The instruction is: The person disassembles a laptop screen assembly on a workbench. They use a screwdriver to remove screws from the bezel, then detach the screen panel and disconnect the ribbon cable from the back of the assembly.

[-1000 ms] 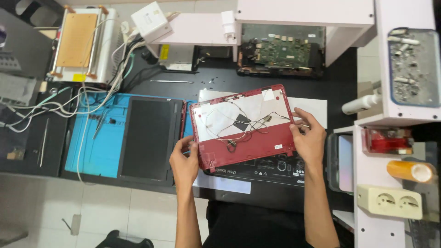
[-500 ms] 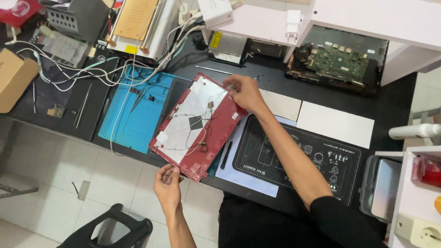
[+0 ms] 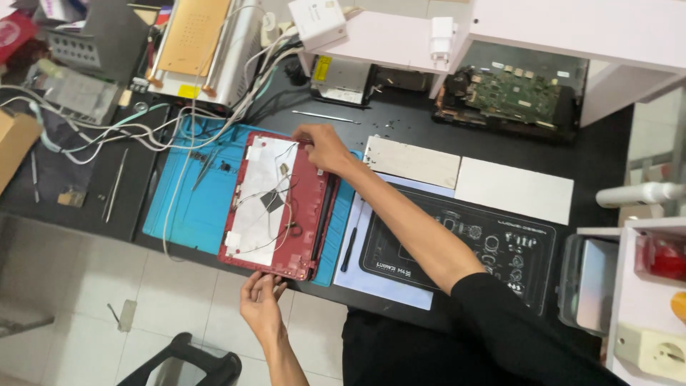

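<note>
Two hands: both on one red laptop lid (image 3: 280, 207)
Lid position: inner face up on blue mat (image 3: 187, 207), long axis running away from the person
Right hand (image 3: 323, 146): fingers curled over the far edge
Left hand (image 3: 260, 300): fingertips pinching the near edge, overhanging the desk (image 3: 607, 161)
Nearer hand: left

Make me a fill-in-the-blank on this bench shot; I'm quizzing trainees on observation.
1. The red laptop lid lies on a mat coloured ____.
2. The right hand grips the lid's far edge, while the left hand holds its ____ edge.
3. Right of the lid, a black mat bears markings in ____.
4. The green circuit board sits under a shelf coloured ____.

Missing words: blue; near; white; white
</note>
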